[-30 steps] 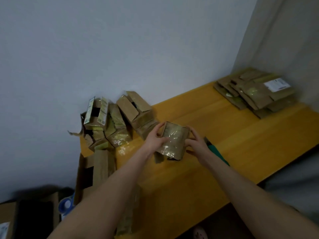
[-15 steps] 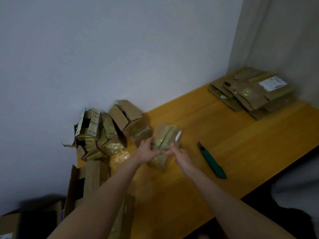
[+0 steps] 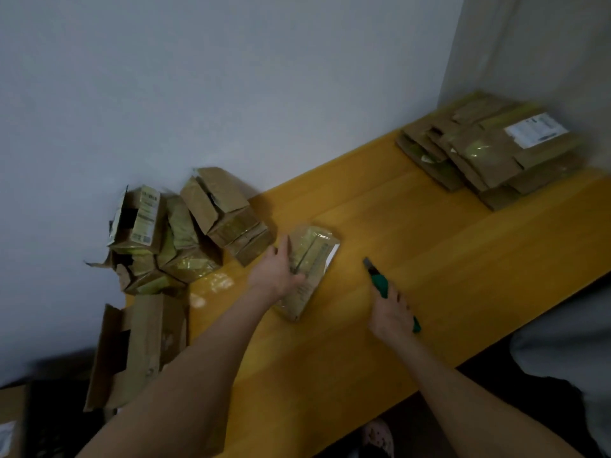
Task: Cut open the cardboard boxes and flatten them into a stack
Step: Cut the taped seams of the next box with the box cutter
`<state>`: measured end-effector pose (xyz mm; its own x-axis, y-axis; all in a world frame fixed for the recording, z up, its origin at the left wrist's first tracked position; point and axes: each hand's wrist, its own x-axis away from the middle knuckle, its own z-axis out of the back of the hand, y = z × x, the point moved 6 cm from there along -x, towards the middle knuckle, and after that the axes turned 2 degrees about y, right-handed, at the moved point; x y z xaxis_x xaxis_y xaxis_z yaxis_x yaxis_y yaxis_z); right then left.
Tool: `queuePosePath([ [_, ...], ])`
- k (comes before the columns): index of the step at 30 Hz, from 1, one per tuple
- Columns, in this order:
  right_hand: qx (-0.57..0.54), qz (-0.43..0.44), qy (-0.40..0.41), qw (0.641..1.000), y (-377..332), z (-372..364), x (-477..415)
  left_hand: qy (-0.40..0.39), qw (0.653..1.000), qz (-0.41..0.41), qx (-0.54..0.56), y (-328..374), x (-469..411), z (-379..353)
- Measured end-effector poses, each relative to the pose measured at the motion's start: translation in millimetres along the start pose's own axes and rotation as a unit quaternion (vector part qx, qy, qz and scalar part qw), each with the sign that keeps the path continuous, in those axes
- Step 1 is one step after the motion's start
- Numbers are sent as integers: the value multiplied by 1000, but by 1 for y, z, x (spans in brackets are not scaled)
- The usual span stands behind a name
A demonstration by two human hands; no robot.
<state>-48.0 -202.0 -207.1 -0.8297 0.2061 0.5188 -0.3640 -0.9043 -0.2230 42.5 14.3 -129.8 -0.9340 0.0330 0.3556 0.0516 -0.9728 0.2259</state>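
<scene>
A small taped cardboard box [image 3: 310, 259] lies on the yellow wooden table [image 3: 446, 252], near its middle. My left hand [image 3: 276, 271] grips the box's left side. To the right, a green utility knife [image 3: 380, 280] lies on the table with its blade pointing away from me. My right hand [image 3: 391, 317] covers the knife's handle, fingers curled over it. A heap of opened, unflattened boxes [image 3: 185, 233] stands against the wall at the table's left end. A stack of flattened boxes [image 3: 489, 153] lies in the far right corner.
A larger open cardboard box [image 3: 132, 348] leans off the table's left end, with a dark box [image 3: 20, 418] below it on the floor. Grey walls close the table at the back and on the right. A slipper [image 3: 378, 438] shows under the table's front edge.
The box has gone from held up in both hands to lying on the table. My right hand let go of it and moved right onto the knife handle.
</scene>
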Motion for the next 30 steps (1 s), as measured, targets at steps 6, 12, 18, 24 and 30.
queuePosePath([
  [6, 16, 40, 46, 998, -20, -15, 8, -98, 986, -106, -86, -27, 16, 8],
  [12, -297, -23, 22, 954, -37, -15, 6, -90, 987, -81, -102, -20, 35, -8],
  [18, -525, -120, 43, 841, -43, 7, 15, -25, 992, -34, -119, -8, 41, -13],
  [24, -534, -19, 68, 842, -59, 43, 35, 36, 979, -141, -141, -27, 51, 21],
  [30, -443, 56, 51, 893, -89, 32, 58, 32, 980, -120, -154, -58, 61, 23],
])
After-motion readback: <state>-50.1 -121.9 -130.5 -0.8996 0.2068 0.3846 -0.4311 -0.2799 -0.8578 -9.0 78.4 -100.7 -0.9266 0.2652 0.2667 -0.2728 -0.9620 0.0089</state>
